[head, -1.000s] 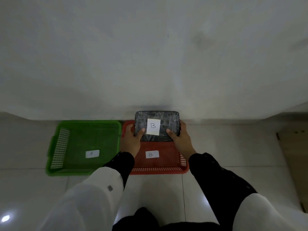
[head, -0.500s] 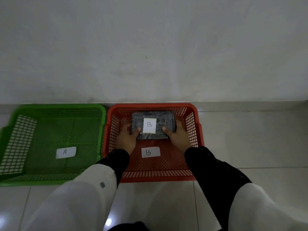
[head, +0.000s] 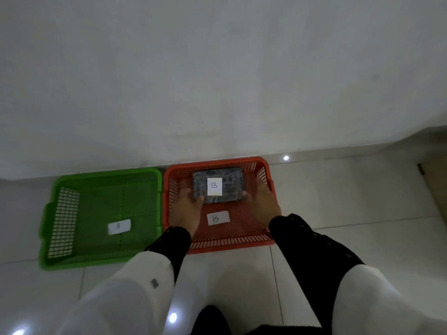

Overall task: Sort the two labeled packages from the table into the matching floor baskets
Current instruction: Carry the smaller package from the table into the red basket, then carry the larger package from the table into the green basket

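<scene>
The dark wrapped package point(head: 227, 180) with a white "B" label lies low inside the red basket point(head: 242, 240), toward its far wall. A white "B" tag point(head: 217, 218) sits on the basket floor in front of it. My left hand point(head: 185, 209) is at the package's left front corner with the thumb on top of it. My right hand point(head: 264, 201), blurred, is beside the package's right edge against the basket's right wall, fingers spread. The green basket point(head: 60, 213) with an "A" tag point(head: 119, 226) stands to the left and holds no package. A second package is not in view.
Both baskets stand side by side on pale floor tiles point(head: 362, 201) against a white wall point(head: 217, 81). My white and black sleeves fill the lower frame. A brownish edge point(head: 435, 184) shows at the far right.
The package has gone down from above the red basket to its floor. My right hand has shifted off the package to the right. The camera has pulled back and tilted.
</scene>
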